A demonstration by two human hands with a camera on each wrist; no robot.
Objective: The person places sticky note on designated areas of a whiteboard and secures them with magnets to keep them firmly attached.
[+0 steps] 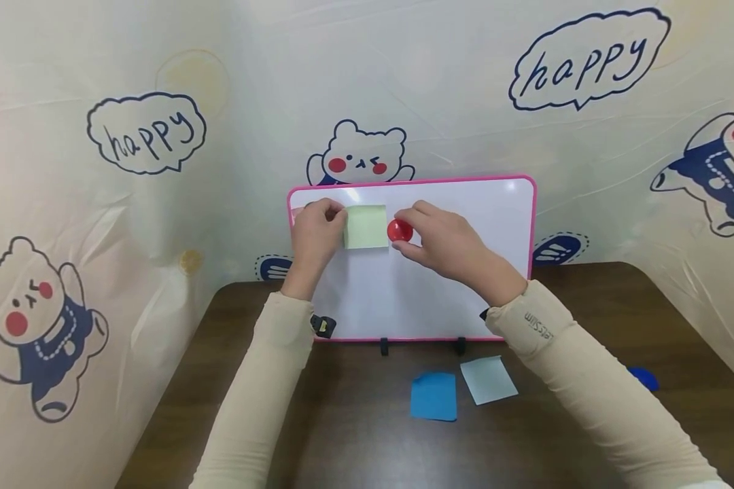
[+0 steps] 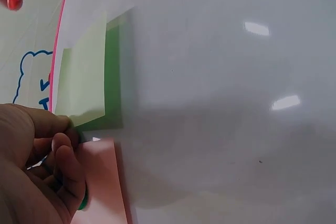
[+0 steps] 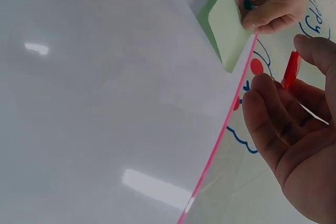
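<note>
— Where is the green note (image 1: 365, 227) kept?
— Against the whiteboard (image 1: 459, 204), upper left, pinched at its left edge by the left hand (image 1: 314, 234).
— And the red magnet (image 1: 399, 231)?
— Gripped in the right hand (image 1: 449, 243) fingers, just right of the note.

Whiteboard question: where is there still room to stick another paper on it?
The whiteboard is bare on its right half, past the right hand, and along the bottom below the green note. The top left is crowded: the left hand pinches the note's edge, a pink note sits beside it, and the right hand holds a red magnet there.
</note>
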